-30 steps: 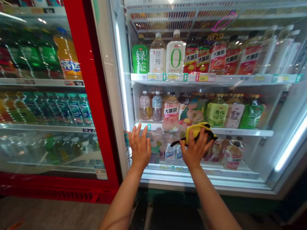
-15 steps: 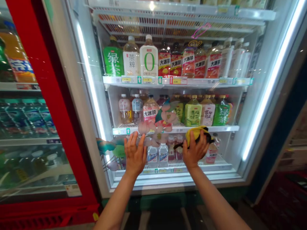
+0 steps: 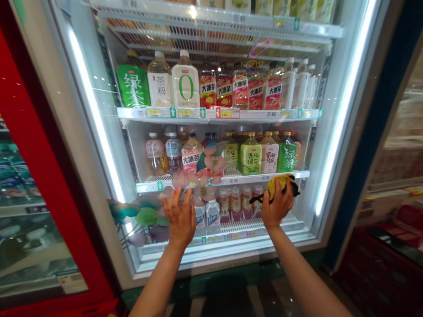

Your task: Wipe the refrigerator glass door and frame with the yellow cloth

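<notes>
My right hand [image 3: 278, 206] presses a yellow and black cloth [image 3: 273, 185] against the glass door of a lit drinks cooler, just below the label strip of the middle shelf. A dark strap or edge of the cloth hangs out to the left. My left hand [image 3: 181, 215] is raised lower left with its fingers spread, palm toward the glass, holding nothing. Whether its palm touches the glass I cannot tell. Pink flower and green leaf decals [image 3: 214, 164] on the glass lie near the left fingertips. The cloth's far side is hidden by my right hand.
Behind the glass, shelves hold tea bottles [image 3: 251, 154], larger bottles [image 3: 185, 86] above and small bottles [image 3: 213, 213] below. A red-framed cooler [image 3: 66, 237] stands at left. At right are a dark frame post [image 3: 355, 176] and blurred shelves [image 3: 396, 154].
My right hand has slid the cloth rightward along the glass, toward the green bottle at the shelf's right end. The view has turned right. My left hand stays about where it was.
</notes>
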The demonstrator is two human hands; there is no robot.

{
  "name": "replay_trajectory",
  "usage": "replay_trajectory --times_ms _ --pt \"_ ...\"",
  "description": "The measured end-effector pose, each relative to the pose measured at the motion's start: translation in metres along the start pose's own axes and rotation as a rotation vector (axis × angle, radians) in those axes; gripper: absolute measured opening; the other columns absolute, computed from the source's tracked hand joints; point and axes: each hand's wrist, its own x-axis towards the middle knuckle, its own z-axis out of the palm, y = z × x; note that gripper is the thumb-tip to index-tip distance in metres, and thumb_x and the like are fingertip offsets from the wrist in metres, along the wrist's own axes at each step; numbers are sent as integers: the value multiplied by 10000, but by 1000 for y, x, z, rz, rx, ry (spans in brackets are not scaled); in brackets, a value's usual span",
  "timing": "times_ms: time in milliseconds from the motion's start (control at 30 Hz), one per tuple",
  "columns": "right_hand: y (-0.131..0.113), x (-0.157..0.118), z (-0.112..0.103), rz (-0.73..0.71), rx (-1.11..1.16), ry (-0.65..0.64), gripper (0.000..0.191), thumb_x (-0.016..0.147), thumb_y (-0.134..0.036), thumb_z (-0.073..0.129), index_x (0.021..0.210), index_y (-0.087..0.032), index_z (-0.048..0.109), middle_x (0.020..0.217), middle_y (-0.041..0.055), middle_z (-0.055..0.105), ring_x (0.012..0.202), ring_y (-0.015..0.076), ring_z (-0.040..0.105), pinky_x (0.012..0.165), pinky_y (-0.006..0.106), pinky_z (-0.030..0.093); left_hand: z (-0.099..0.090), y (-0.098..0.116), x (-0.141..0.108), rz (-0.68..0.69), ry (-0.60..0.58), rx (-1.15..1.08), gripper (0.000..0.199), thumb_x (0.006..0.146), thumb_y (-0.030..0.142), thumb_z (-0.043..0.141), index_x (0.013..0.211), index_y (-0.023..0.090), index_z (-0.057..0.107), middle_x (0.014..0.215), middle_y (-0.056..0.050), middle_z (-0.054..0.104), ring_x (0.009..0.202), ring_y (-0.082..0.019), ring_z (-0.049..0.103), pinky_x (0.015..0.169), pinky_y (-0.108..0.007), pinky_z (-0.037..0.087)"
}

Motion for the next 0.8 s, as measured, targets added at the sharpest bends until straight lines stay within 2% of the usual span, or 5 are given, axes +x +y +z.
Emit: replay_trajectory --times_ms 167,267,367,567,800 --pt "-46 -26 4 61 -28 -91 602 991 -394 412 1565 -247 301 1619 204 260 1468 403 252 1082 707 287 5 4 2 -33 8 -31 637 944 180 496 1553 225 313 1636 -160 264 1521 -312 232 1239 -592 139" --pt "-87 -28 0 -315 3 -311 581 972 -342 496 1535 -361 353 1634 113 286 1465 359 271 1137 680 222 8 9 5 -9 29 -37 644 943 167 507 1553 224 310 1626 -167 278 1525 -303 223 1242 -587 123" --pt "-80 -21 -6 -566 58 -432 594 935 -295 575 1486 -440 409 1602 36 380 1438 298 339 1186 615 179 8 13 7 62 30 -37 669 929 165 558 1549 233 318 1587 -169 345 1525 -279 226 1249 -562 118" --pt "-27 17 -9 -8 56 -136 576 983 -350 429 1547 -281 338 1632 153 278 1474 355 281 1116 663 299 2 14 7 77 13 -19 647 918 198 597 1521 228 363 1490 -178 459 1504 -286 271 1239 -574 162" --pt "-141 73 6 -172 49 -191 560 999 -386 396 1552 -352 315 1654 93 242 1479 369 249 1104 727 241 -8 -6 3 158 4 -31 582 911 142 561 1475 196 429 1418 -170 538 1486 -272 312 1243 -537 197"
